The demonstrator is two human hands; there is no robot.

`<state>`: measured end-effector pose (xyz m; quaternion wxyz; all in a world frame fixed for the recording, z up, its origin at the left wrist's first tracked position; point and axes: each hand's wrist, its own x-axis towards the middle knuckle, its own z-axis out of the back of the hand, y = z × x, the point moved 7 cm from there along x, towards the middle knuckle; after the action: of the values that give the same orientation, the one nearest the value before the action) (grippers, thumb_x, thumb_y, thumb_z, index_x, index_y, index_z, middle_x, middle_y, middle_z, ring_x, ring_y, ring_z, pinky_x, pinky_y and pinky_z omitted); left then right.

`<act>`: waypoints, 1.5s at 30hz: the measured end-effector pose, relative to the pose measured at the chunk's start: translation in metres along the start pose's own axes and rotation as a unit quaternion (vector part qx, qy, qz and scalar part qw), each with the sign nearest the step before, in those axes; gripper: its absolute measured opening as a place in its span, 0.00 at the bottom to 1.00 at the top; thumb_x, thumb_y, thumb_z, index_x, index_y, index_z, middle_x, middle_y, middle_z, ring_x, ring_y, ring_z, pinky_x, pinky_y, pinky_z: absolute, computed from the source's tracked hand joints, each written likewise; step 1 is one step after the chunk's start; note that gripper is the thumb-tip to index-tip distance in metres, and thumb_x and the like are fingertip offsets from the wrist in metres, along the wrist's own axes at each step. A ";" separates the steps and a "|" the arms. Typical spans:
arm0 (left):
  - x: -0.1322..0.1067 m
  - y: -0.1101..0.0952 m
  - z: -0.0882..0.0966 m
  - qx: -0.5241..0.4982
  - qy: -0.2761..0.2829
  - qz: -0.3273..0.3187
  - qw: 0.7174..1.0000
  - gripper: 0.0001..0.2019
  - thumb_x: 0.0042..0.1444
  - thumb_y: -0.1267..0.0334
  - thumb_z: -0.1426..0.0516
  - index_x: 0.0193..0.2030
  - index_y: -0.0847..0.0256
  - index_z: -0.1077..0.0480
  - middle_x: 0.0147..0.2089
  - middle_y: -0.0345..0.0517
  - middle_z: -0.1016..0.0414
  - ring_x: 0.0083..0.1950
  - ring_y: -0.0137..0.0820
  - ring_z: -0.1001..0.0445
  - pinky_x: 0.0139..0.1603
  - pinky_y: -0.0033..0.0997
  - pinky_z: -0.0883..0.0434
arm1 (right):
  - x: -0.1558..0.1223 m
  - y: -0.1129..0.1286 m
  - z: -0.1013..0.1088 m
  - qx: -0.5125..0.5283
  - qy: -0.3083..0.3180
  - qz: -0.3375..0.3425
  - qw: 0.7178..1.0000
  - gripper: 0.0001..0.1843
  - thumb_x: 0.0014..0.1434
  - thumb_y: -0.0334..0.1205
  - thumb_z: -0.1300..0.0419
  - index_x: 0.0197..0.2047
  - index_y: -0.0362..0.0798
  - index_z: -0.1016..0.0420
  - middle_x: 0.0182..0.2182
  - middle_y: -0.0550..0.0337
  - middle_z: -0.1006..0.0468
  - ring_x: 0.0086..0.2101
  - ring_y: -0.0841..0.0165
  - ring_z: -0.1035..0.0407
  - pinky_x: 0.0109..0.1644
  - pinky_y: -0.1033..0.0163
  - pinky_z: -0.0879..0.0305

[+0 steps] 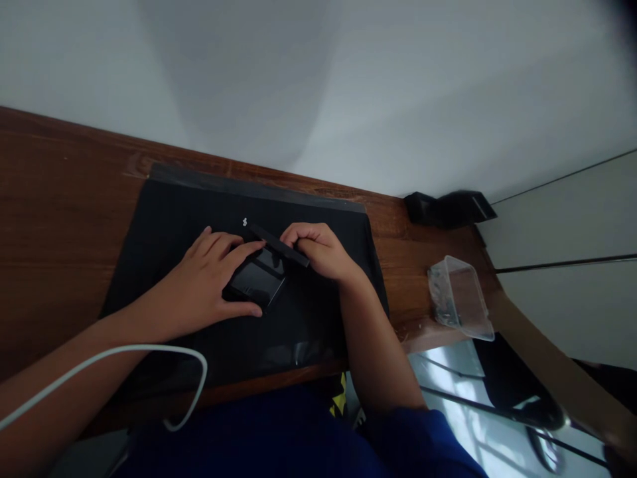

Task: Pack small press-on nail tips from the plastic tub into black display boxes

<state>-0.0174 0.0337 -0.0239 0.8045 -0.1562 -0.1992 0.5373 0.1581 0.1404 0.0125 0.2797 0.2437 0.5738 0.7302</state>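
Observation:
My left hand [215,282] lies over a small black boxy device [256,282] on a black mat [164,232], fingers and thumb gripping its sides. My right hand [318,251] is closed around a thin black stick-shaped tool [276,244], whose tip points up-left over the device. A tiny white piece [245,222] lies on the mat just beyond the tool's tip.
The mat covers a brown wooden desk [60,199] against a white wall. A clear plastic container [460,299] with small parts sits at the desk's right end, a black object [448,208] behind it. A white cable [149,352] loops over my left forearm.

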 end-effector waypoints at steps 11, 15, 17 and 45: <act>0.001 0.000 0.001 -0.005 -0.004 0.001 1.000 0.56 0.59 0.16 0.47 0.83 0.51 0.39 0.70 0.63 0.28 0.74 0.64 0.31 0.82 0.77 0.45 | 0.002 0.011 0.001 0.034 -0.013 -0.026 0.999 0.10 0.62 0.40 0.41 0.38 0.49 0.17 0.36 0.60 0.17 0.41 0.65 0.24 0.52 0.59 0.27; 0.001 0.001 0.001 -0.006 -0.002 0.004 1.000 0.55 0.59 0.17 0.45 0.83 0.50 0.39 0.71 0.61 0.28 0.74 0.64 0.32 0.82 0.77 0.45 | -0.003 0.013 0.002 0.080 -0.010 0.004 0.997 0.28 0.73 0.65 0.43 0.45 0.48 0.16 0.41 0.56 0.16 0.45 0.64 0.23 0.58 0.56 0.28; 0.001 0.002 0.000 -0.004 -0.004 0.005 1.000 0.55 0.58 0.18 0.43 0.83 0.52 0.38 0.71 0.61 0.28 0.74 0.64 0.32 0.82 0.77 0.47 | -0.006 0.014 0.002 0.114 0.009 0.032 0.993 0.35 0.68 0.74 0.40 0.51 0.49 0.16 0.46 0.55 0.16 0.48 0.62 0.22 0.61 0.55 0.29; 0.001 0.004 -0.001 -0.032 0.026 0.043 0.998 0.50 0.63 0.20 0.47 0.80 0.52 0.34 0.71 0.60 0.28 0.76 0.65 0.35 0.83 0.77 0.47 | -0.009 0.020 0.014 -0.005 -0.068 0.066 0.996 0.16 0.61 0.45 0.26 0.50 0.50 0.21 0.43 0.60 0.19 0.43 0.67 0.27 0.53 0.58 0.29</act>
<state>-0.0196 0.0359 -0.0264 0.7800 -0.2040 -0.1882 0.5609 0.1713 0.1401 0.0351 0.2706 0.3282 0.5323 0.7319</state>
